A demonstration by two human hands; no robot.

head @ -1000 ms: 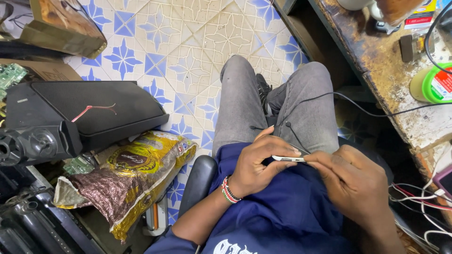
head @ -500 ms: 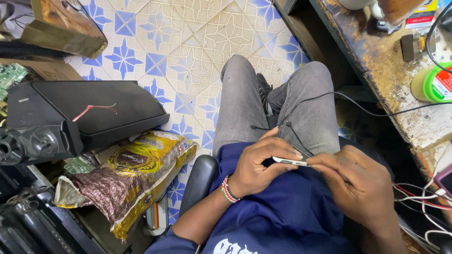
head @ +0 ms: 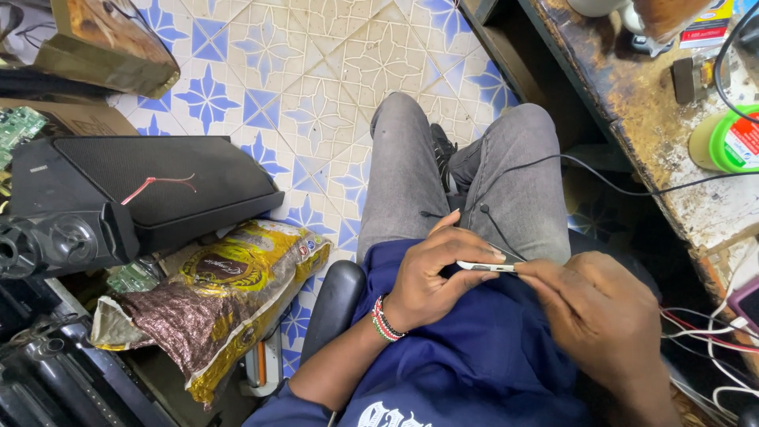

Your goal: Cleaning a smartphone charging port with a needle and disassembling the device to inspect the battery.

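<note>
My left hand [head: 433,273] and my right hand [head: 607,316] meet over my lap, above the blue shirt and grey trousers. Between them they hold a thin, flat, silver-edged device [head: 484,267], seen edge-on and lying level. My left fingers curl around its left end with the thumb beneath. My right fingertips pinch its right end. A thin black cable [head: 601,180] runs from the workbench across my right thigh toward the hands; where it ends is hidden by my fingers.
A worn workbench [head: 632,103] stands at the right with a green-lidded jar [head: 726,141] and small parts. Red and white wires [head: 711,332] hang at the lower right. A black speaker cabinet [head: 150,186] and a gold and brown bag [head: 213,304] lie on the tiled floor at the left.
Both hands have drifted slightly lower and to the right with the device. Their hold on it is the same.
</note>
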